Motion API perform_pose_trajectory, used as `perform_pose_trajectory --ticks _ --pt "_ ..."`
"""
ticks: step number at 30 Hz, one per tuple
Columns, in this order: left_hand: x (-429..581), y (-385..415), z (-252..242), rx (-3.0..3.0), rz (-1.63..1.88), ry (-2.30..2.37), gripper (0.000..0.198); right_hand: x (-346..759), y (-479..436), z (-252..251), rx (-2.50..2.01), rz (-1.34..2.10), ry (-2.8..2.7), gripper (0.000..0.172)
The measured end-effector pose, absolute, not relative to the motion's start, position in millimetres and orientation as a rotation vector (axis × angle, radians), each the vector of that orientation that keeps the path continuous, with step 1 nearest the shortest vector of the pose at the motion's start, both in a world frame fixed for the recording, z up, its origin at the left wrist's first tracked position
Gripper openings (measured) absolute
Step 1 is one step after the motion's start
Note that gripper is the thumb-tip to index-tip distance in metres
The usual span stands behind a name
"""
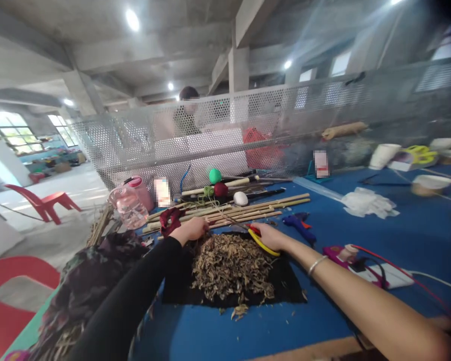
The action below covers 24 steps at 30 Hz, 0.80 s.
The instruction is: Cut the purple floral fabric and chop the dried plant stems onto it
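My left hand [191,229], in a black sleeve, is closed on a thin dry stick [225,215] at the far edge of a heap of dried leaf scraps [229,268]. My right hand [268,235] grips pliers with red and yellow handles [258,237], their jaws at the same stick. The heap lies on a black cloth [285,286] spread on the blue table [417,230]. A silver bangle [317,264] circles my right wrist.
Bamboo sticks [248,208] lie behind the heap, with a blue glue gun [300,224], balls of yarn [215,175] and a pink water jug [130,205]. White gloves [368,203], a power strip [383,275] and cups sit to the right. A perforated metal screen [248,130] backs the table; a person sits beyond it.
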<state>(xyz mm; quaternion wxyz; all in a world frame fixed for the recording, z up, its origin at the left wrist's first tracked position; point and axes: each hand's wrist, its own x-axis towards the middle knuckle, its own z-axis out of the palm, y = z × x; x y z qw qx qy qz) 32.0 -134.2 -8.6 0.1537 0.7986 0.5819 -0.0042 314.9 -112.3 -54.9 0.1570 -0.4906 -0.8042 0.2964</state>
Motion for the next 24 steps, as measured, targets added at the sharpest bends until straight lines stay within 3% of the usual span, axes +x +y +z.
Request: perform_pose_trajectory --ticks 6,10,15,18,20,22,24 --pt "-20 -172 -21 2.262 -0.152 1.818 0.039 312 -99 -53 -1.466 0.72 -2.185 0.041" --pt "-21 -184 -20 2.229 -0.105 1.972 0.028 307 -87 -54 -1.453 0.655 -2.126 0.045" --pt "-21 -185 -16 2.158 0.055 2.232 0.021 298 -71 -58 -1.447 0.609 -2.042 0.039" --pt "-17 -183 -17 2.094 0.082 2.32 0.015 293 -66 -55 -1.476 0.583 -1.99 0.024" --pt "-10 -186 -14 2.079 0.107 2.377 0.018 292 -68 -45 -1.509 0.545 -1.94 0.016" --pt "-2 -195 -7 2.102 0.21 2.409 0.024 292 -77 -30 -1.542 0.493 -1.879 0.021" --pt "8 -212 0 2.111 0.276 2.304 0.043 296 -94 -14 -1.552 0.559 -1.853 0.032"
